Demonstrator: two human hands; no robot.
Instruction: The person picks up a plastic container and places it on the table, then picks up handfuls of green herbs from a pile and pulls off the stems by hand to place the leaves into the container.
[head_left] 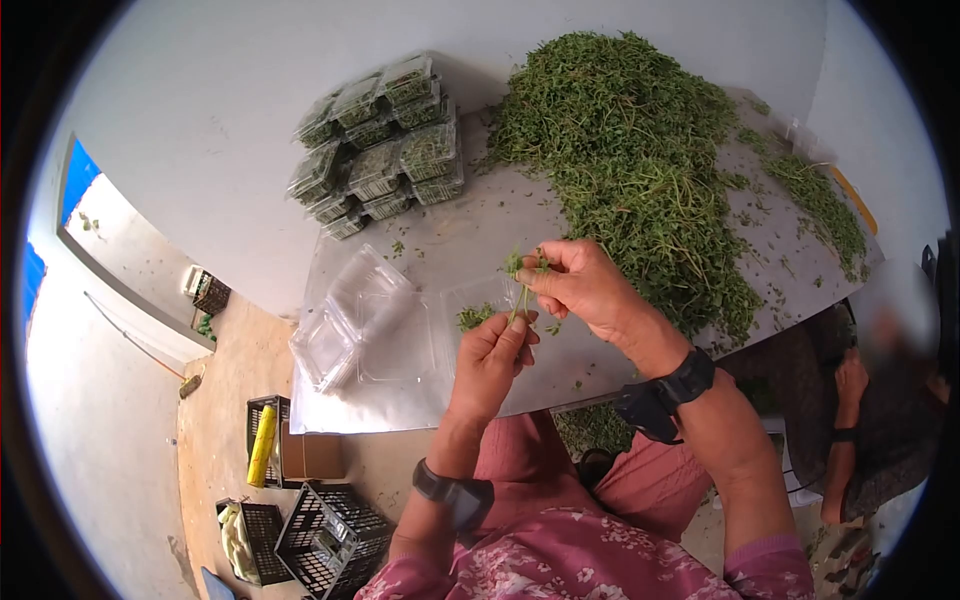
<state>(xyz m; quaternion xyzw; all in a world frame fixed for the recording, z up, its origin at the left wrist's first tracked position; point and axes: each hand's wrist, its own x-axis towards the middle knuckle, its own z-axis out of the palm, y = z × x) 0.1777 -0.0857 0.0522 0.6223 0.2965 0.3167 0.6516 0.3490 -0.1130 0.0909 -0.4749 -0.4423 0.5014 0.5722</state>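
My left hand (488, 362) pinches the lower stem of a green herb sprig (522, 297) between thumb and fingers. Higher up, near its leaves, my right hand (582, 285) has thumb and fingertips closed on the same sprig. Just behind my hands lies an open clear plastic container (447, 330), partly hidden by them, with a small bunch of cut greens (474, 317) inside. A large heap of leafy green herbs (640, 190) rises beyond my right hand. To the left is a stack of unfilled clear clamshell boxes (340, 320).
Filled clamshell boxes (385, 140) are stacked at the back left of the metal-topped table (520, 205). Black crates (325, 535) and a yellow roll (262, 445) are on the floor at left. Another person's arm (848, 420) shows at right.
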